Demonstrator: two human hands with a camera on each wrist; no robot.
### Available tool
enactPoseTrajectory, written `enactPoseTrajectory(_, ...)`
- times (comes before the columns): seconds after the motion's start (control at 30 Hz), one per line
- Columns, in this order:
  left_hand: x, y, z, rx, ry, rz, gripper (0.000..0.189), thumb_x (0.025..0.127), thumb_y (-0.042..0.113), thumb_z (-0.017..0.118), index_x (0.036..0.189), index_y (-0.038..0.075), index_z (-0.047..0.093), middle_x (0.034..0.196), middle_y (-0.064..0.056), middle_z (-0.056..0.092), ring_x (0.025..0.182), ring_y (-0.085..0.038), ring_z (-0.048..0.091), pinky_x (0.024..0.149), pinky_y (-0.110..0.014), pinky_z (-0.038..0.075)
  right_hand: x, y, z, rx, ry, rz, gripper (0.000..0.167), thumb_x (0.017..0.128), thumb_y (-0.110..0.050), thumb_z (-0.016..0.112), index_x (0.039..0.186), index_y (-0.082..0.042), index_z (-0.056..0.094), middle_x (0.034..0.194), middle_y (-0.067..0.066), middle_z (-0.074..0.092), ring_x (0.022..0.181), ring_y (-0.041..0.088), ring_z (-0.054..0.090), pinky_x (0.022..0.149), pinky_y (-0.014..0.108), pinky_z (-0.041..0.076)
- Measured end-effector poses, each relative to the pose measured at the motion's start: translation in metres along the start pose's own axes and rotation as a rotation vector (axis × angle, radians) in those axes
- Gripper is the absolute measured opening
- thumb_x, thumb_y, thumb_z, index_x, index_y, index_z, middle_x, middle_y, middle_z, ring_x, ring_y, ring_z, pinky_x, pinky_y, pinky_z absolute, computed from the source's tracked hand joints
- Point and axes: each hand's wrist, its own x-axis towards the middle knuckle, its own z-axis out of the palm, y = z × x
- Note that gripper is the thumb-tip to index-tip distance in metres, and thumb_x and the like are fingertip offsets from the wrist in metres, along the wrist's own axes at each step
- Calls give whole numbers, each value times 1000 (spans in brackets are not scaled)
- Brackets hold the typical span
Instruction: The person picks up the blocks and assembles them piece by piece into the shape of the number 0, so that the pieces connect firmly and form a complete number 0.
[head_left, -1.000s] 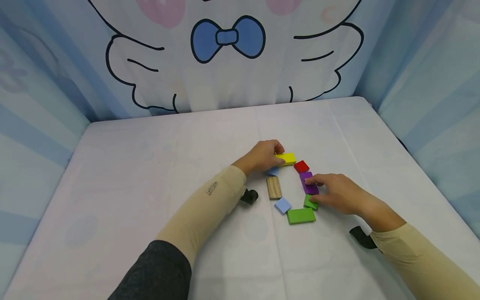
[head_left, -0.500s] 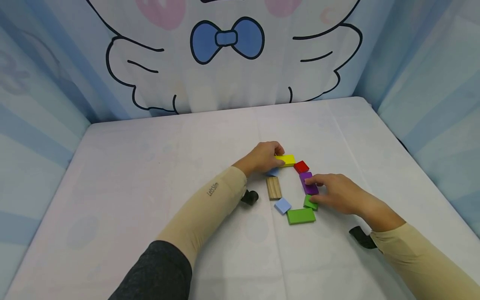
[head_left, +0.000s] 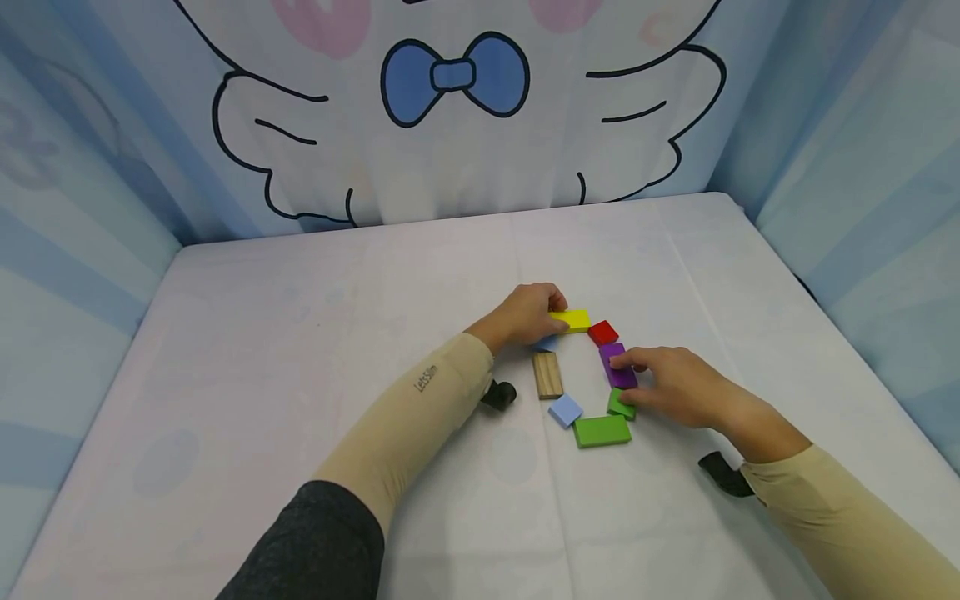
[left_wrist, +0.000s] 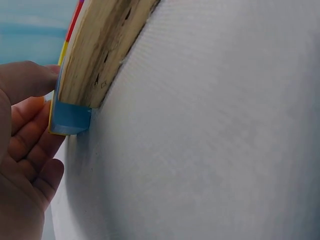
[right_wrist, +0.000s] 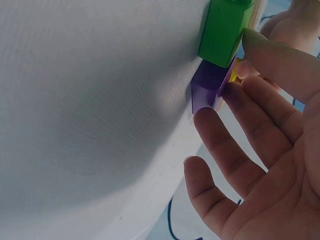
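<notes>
Several coloured wooden blocks lie in a ring. My left hand [head_left: 525, 310] pinches the yellow block [head_left: 576, 321] at the far side, thumb in front and fingers behind. Partly under that hand in the head view is a blue block [head_left: 545, 344]. Fingertips of my right hand [head_left: 678, 387] touch the purple block [head_left: 616, 367], while its thumb rests at the small green block [right_wrist: 226, 32]. The red block [head_left: 603, 333] sits between yellow and purple. A long green block [head_left: 602, 432], a light blue block [head_left: 566, 412] and a natural wood block [left_wrist: 105, 50] make up the near and left sides.
A white cloth [head_left: 300, 375] covers the table. Printed curtains [head_left: 465, 158] stand behind and at both sides. Dark wrist camera pieces [head_left: 499, 394] stick out beneath each forearm, close to the tabletop.
</notes>
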Motion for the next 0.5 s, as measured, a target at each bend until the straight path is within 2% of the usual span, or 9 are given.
enactPoseTrajectory(0.33,-1,-1,-1,-18,-1,-3,29,94,19,72,118,6,62,111,-3,63,96,-16,55,92,-22,46,0,0,1,14,6,-9,52,89,-24,78,133,-4,61,125,22,64,119,44,56,97,60,45)
enactPoseTrajectory(0.5,-1,-1,-1,-11,-6,15,31,94,20,72,119,6,62,111,-4,62,96,-16,55,91,-21,45,-3,-2,2,26,2,19,52,91,-23,75,137,-5,59,128,22,62,121,44,54,98,61,43)
